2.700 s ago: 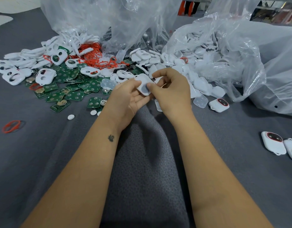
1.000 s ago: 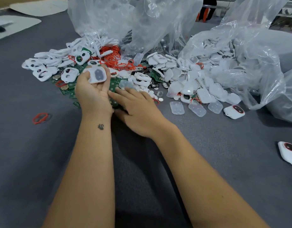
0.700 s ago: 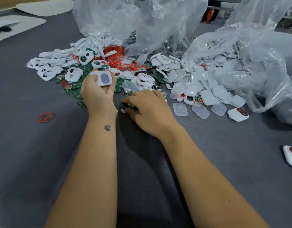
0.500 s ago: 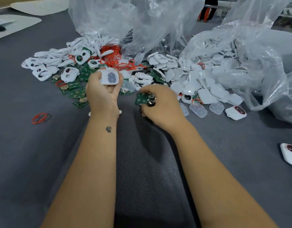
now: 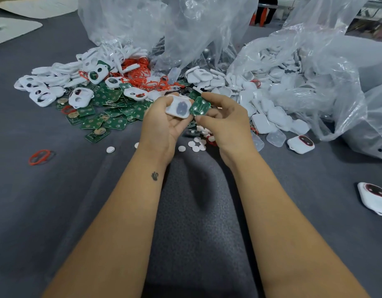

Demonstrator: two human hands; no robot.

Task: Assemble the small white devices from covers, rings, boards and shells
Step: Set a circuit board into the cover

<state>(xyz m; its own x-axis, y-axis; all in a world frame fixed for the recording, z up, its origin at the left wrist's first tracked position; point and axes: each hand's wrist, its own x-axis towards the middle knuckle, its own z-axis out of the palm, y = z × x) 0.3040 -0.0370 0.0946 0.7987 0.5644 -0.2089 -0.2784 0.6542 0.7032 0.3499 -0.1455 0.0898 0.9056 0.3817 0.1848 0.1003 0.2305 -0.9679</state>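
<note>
My left hand [image 5: 162,123] holds a small white cover [image 5: 178,107] with a dark oval patch facing me. My right hand [image 5: 226,123] pinches a green circuit board [image 5: 199,106] by its edges and holds it right beside the cover, their edges nearly touching. Behind the hands lie piles of green boards [image 5: 108,108], white covers with holes [image 5: 80,97], red rings [image 5: 142,76] and white shells [image 5: 269,117]. Small white discs [image 5: 195,145] are scattered just under my hands.
Large clear plastic bags [image 5: 314,67] spill parts at the back and right. Finished white devices lie at the right [image 5: 300,144] and far right edge [image 5: 375,197]. A loose red ring [image 5: 39,157] lies at the left on the grey cloth [image 5: 196,211].
My right hand picked a green board from the pile and lifted it up beside the cover. My left hand kept the cover and moved it toward the middle.
</note>
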